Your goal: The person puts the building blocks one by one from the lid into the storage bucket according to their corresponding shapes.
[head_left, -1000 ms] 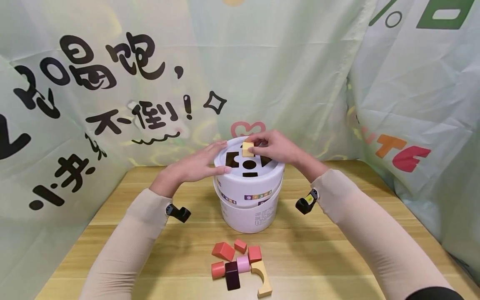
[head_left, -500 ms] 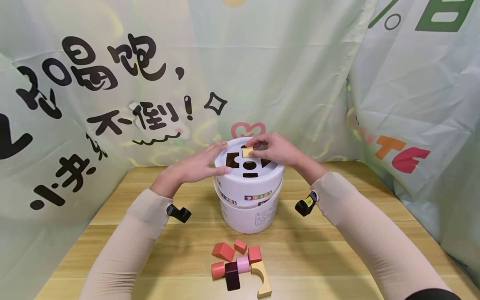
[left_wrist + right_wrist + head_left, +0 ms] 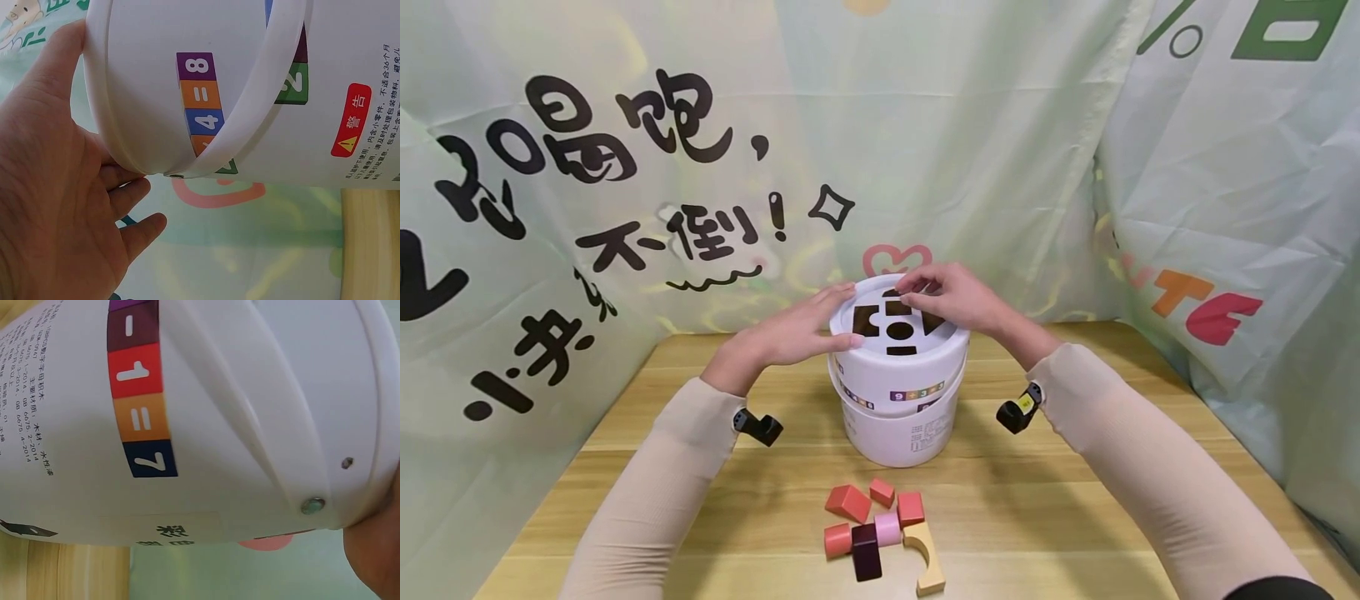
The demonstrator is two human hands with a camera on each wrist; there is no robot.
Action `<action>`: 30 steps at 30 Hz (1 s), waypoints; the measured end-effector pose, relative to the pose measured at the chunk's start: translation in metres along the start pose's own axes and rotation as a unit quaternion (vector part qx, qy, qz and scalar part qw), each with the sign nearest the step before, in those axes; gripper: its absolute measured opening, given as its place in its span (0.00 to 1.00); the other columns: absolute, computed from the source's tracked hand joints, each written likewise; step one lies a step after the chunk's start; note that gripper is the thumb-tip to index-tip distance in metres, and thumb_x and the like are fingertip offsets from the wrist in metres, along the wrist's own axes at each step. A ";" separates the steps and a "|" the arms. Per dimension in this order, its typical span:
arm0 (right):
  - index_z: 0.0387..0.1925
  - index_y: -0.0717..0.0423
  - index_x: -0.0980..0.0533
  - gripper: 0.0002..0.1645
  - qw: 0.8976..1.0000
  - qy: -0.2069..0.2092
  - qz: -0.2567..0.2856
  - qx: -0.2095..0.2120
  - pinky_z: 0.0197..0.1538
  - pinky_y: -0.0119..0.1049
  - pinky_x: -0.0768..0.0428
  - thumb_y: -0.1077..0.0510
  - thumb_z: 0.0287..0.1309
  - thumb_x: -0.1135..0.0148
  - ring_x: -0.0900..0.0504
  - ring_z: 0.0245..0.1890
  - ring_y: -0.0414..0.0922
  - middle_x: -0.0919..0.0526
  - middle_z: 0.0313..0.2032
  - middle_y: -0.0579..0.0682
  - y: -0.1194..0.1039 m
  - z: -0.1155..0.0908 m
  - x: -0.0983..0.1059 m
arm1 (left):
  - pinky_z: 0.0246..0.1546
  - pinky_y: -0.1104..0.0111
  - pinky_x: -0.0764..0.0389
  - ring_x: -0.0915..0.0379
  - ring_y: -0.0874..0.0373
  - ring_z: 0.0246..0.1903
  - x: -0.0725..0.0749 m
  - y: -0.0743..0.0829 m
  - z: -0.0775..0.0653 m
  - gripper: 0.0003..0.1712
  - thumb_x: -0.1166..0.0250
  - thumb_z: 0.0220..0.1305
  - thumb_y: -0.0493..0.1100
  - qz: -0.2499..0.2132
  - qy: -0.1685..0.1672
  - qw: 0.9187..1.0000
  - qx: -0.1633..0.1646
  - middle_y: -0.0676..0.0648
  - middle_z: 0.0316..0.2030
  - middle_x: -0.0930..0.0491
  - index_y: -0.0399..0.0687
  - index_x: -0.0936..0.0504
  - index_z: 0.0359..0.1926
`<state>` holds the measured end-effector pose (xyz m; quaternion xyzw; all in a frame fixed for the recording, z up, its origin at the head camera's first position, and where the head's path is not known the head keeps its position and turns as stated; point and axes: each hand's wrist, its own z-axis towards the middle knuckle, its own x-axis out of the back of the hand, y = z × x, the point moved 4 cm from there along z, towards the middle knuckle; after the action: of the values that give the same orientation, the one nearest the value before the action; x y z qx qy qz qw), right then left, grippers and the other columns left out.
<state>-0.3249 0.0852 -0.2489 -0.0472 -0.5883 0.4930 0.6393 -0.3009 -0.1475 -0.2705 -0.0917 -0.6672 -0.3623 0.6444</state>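
Note:
A white bucket (image 3: 897,417) stands on the table, its lid (image 3: 917,340) cut with several dark shaped holes. My left hand (image 3: 790,329) rests at the lid's left side, thumb on the front of the rim and fingers toward the back. In the left wrist view, that hand (image 3: 69,169) touches the rim with spread fingers. Over the right side of the lid is my right hand (image 3: 958,298), its fingers loosely bent above a rectangular hole (image 3: 897,308) with nothing between them. Only a small part of the right hand (image 3: 378,544) shows in the right wrist view, beside the rim.
In front of the bucket lie a red wedge-like block (image 3: 848,503), small red blocks (image 3: 882,492), a red cylinder (image 3: 837,541), a pink cylinder (image 3: 887,528), a dark block (image 3: 867,552) and a yellow arch block (image 3: 930,560). Printed cloth (image 3: 985,167) hangs behind the wooden table (image 3: 760,475).
The yellow block my right hand pinched over the lid has gone down out of sight at the rectangular hole. The right fingers have let go; my left hand stays in place.

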 end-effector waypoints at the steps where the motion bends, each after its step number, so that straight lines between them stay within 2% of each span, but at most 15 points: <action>1: 0.48 0.57 0.18 0.14 1.000 0.000 -0.003 0.006 0.48 0.43 0.23 0.56 0.62 0.35 0.21 0.41 0.48 0.17 0.40 0.51 0.000 -0.001 0.001 | 0.69 0.50 0.47 0.57 0.49 0.73 0.000 0.000 0.000 0.57 0.47 0.61 0.76 -0.001 -0.001 1.000 0.001 0.48 0.76 0.55 0.49 0.53 0.78; 6: 0.47 0.60 0.18 0.14 0.999 0.006 -0.012 0.033 0.50 0.43 0.22 0.57 0.62 0.36 0.20 0.41 0.47 0.16 0.40 0.51 -0.002 -0.009 0.005 | 0.69 0.49 0.48 0.58 0.49 0.74 -0.001 -0.001 0.000 0.57 0.47 0.60 0.76 -0.006 -0.002 1.000 0.002 0.48 0.76 0.56 0.50 0.54 0.78; 12: 0.49 0.59 0.18 0.16 0.999 0.016 -0.017 0.034 0.52 0.48 0.23 0.55 0.63 0.36 0.21 0.44 0.48 0.16 0.42 0.51 -0.006 -0.024 0.013 | 0.70 0.48 0.49 0.59 0.48 0.74 -0.001 -0.002 0.001 0.57 0.47 0.61 0.75 -0.007 -0.005 1.000 -0.004 0.46 0.77 0.56 0.48 0.55 0.78; 15: 0.48 0.59 0.18 0.15 0.998 0.023 -0.028 0.059 0.51 0.51 0.24 0.56 0.63 0.36 0.21 0.45 0.48 0.16 0.43 0.50 -0.009 -0.032 0.017 | 0.69 0.48 0.48 0.59 0.47 0.74 0.000 -0.001 0.001 0.57 0.47 0.61 0.75 -0.005 -0.004 1.000 -0.005 0.45 0.76 0.56 0.48 0.55 0.78; 23: 0.45 0.56 0.17 0.12 0.991 0.038 -0.045 0.123 0.50 0.45 0.24 0.58 0.61 0.33 0.21 0.44 0.48 0.16 0.43 0.47 -0.022 -0.058 0.018 | 0.69 0.49 0.48 0.58 0.49 0.74 -0.001 -0.002 0.001 0.57 0.46 0.60 0.75 -0.011 0.000 1.000 -0.002 0.48 0.76 0.55 0.50 0.54 0.78; 30: 0.46 0.53 0.17 0.12 0.987 0.041 -0.043 0.148 0.46 0.42 0.23 0.60 0.60 0.32 0.21 0.44 0.45 0.16 0.43 0.44 -0.029 -0.080 0.018 | 0.69 0.47 0.49 0.60 0.48 0.74 0.000 -0.002 0.001 0.57 0.46 0.61 0.74 -0.008 -0.006 1.000 -0.006 0.46 0.77 0.57 0.48 0.56 0.78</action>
<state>-0.2470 0.1242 -0.2418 0.0535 -0.4838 0.5444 0.6831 -0.3027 -0.1479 -0.2714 -0.0928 -0.6692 -0.3708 0.6372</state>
